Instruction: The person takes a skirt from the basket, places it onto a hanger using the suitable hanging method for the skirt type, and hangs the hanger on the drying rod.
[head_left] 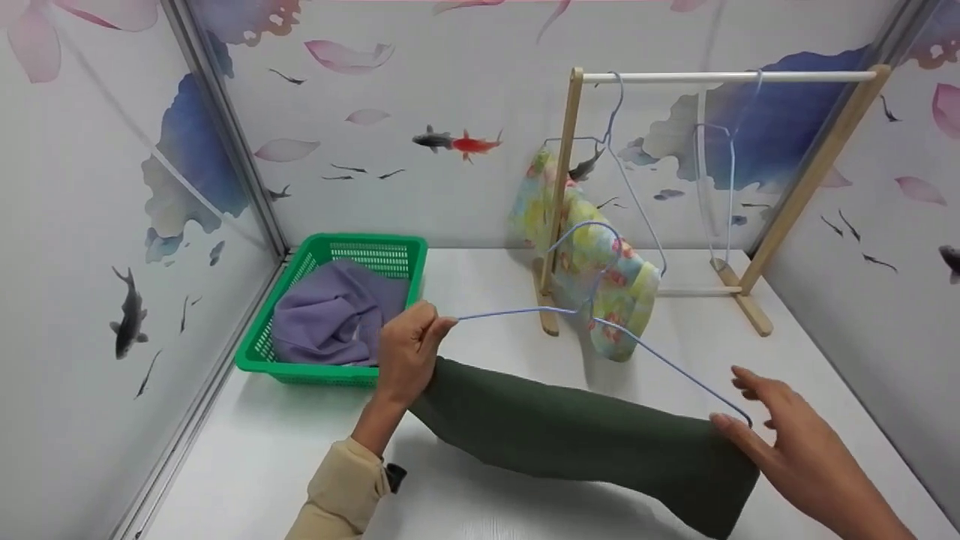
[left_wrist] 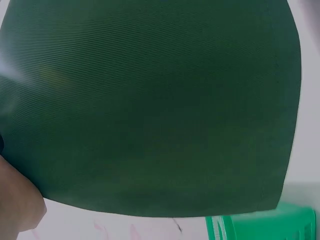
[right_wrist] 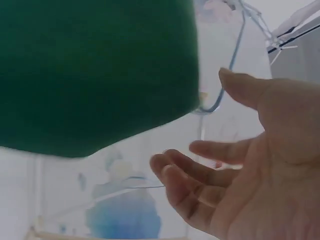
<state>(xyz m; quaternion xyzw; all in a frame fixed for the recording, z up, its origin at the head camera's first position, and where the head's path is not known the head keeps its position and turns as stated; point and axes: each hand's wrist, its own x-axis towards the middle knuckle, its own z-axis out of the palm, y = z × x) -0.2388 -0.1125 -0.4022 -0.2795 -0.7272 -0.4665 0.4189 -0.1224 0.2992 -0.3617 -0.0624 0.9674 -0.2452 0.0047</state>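
Observation:
A blue wire clothes hanger (head_left: 675, 365) is held up over the table, its hook pointing away from me. Dark green cloth (head_left: 577, 427) hangs from its two ends and fills most of the left wrist view. My left hand (head_left: 409, 352) grips the hanger's left end together with the cloth's corner. At the other end is my right hand (head_left: 795, 442), thumb tip right by the hanger's corner and fingers spread apart. In the right wrist view, these fingers (right_wrist: 200, 192) curve loosely below the cloth's edge with nothing between them.
A green basket (head_left: 259, 365) with purple cloth (head_left: 337, 315) stands at the left. Behind the held hanger is a wooden rack with a white rail (head_left: 675, 77). On it hang a floral cloth (head_left: 600, 259) on one hanger and a bare hanger (head_left: 732, 195).

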